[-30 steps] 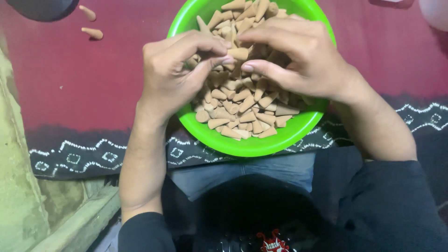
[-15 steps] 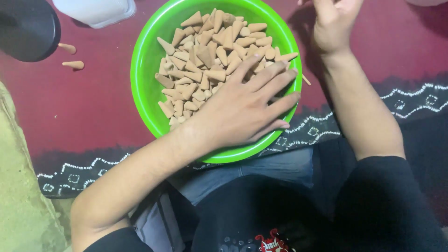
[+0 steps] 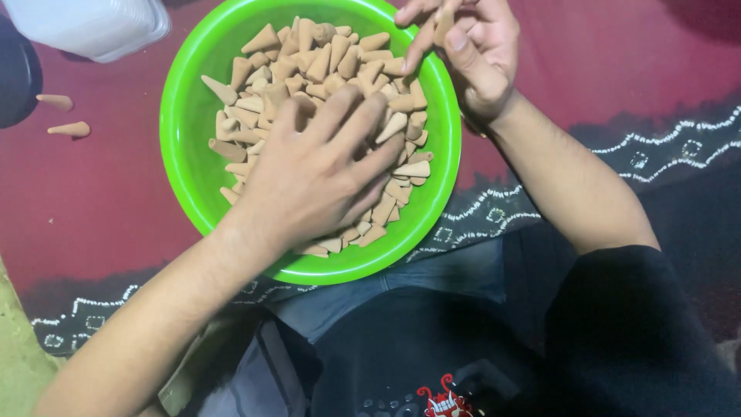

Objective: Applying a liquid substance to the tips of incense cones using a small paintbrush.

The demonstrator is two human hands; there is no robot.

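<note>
A bright green bowl (image 3: 182, 147) sits on a dark red cloth and holds a heap of tan cones (image 3: 324, 58). My left hand (image 3: 316, 174) lies palm down on the heap inside the bowl, fingers spread over the cones. My right hand (image 3: 471, 50) is at the bowl's upper right rim, thumb and fingers pinched on one tan cone (image 3: 444, 23). Whether the left hand grips anything under its palm is hidden.
A clear plastic container (image 3: 89, 27) stands at the top left, next to a dark round object (image 3: 15, 73). Two loose cones (image 3: 65, 116) lie on the red cloth (image 3: 100, 208) left of the bowl. The cloth's white patterned border (image 3: 494, 212) runs in front of my lap.
The view drew closer to the bowl. My left hand slid from the bowl's near right edge onto the middle of the heap. My right hand came down to the rim, holding a cone.
</note>
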